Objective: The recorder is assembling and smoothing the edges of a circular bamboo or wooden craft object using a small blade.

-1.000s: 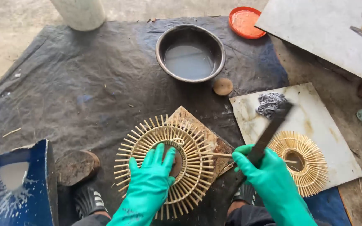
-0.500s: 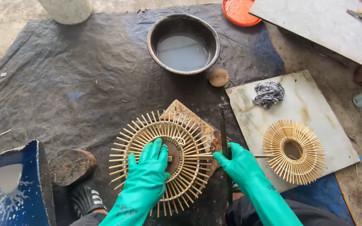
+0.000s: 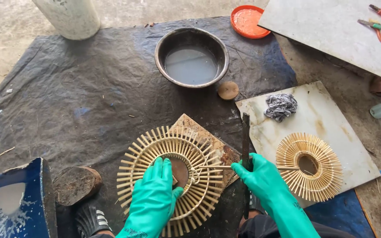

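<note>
Two green-gloved hands work over a dark tarp. Near its lower edge lies a round slatted bamboo wheel — left hand spread flat on it. Right hand grips a dark blade — fingers pressed together round it.

A metal bowl of grey water, an orange lid and a crumpled rag lie apart
</note>
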